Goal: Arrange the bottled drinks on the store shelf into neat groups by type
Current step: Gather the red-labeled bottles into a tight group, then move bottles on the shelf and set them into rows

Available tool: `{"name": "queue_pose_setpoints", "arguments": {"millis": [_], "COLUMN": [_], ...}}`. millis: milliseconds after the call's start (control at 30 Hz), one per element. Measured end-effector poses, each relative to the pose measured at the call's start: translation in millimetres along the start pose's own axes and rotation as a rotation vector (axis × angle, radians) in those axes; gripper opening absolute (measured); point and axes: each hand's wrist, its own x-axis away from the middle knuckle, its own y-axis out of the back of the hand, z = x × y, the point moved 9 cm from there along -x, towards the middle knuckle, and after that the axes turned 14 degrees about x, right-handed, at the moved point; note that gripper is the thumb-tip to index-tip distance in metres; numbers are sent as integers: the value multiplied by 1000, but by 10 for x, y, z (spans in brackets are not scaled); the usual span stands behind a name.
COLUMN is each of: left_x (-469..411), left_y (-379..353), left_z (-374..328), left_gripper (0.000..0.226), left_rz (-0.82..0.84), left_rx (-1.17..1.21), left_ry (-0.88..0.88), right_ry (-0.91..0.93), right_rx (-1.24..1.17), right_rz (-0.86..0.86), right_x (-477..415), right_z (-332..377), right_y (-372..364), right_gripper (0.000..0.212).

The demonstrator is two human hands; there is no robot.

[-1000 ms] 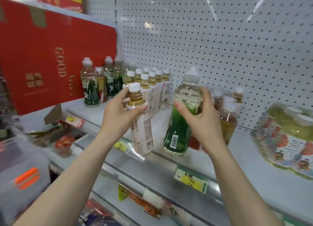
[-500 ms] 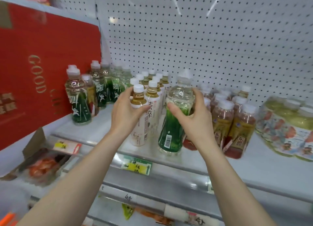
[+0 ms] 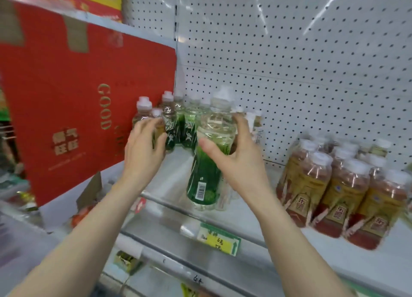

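My left hand has let go of the white-labelled bottle it was holding a second ago and is now reaching further left, into the row of green bottles. My right hand is still carrying the same green bottle.

Left hand: fingers and thumb are curling around a small amber bottle with a white cap. This bottle is standing among the green ones, just ahead of the palm. The view is blurred here, so I am not seeing how firm the grasp is.

Right hand: it is grasping the green bottle at its clear upper body, thumb in front and fingers wrapping behind. The bottle is hanging upright below the hand, its base at the front of the shelf. I cannot tell whether the base is touching the shelf.

Surroundings: white-labelled bottles are standing just behind the right hand. A group of red-and-yellow bottles is sitting well to that hand's right. A red carton is leaning to the left of the left hand. A green-and-yellow price tag is showing on the shelf edge below the right hand.
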Motion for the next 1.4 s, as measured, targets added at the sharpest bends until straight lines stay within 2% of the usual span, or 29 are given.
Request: {"name": "queue_pose_setpoints", "arguments": {"millis": [100, 267, 500, 633, 833, 967, 1067, 1233, 1400], "left_x": [-192, -449, -625, -604, -581, -567, -505, -223, 164], "left_y": [217, 92, -47, -42, -23, -24, 20, 44, -200], "left_z": [275, 583, 845, 949, 955, 966, 859, 331, -307], "left_gripper": [48, 67, 78, 79, 81, 86, 78, 58, 43], "left_rz": [2, 109, 118, 106, 126, 186, 165, 147, 201], "left_rx": [-101, -144, -42, 3, 14, -37, -105, -69, 65], "left_ry": [-5, 43, 33, 38, 37, 66, 63, -64, -153], "right_ry": [17, -60, -248, -287, -295, -288, -158, 197, 291], "right_rx": [20, 164, 168, 157, 182, 284, 440, 534, 611], "right_rz": [52, 81, 29, -8, 31, 126, 147, -52, -310], "right_x": [-108, -345, -876, -1153, -1320, -1316, -1227, -722, -54], "right_z": [180, 76, -175, -269, -317, -299, -81, 384, 54], "right_y": [-549, -1277, -1690, -1874, -1985, -1915, -1705, -904, 58], "right_gripper": [88, 82, 79, 81, 79, 81, 75, 54, 35]}}
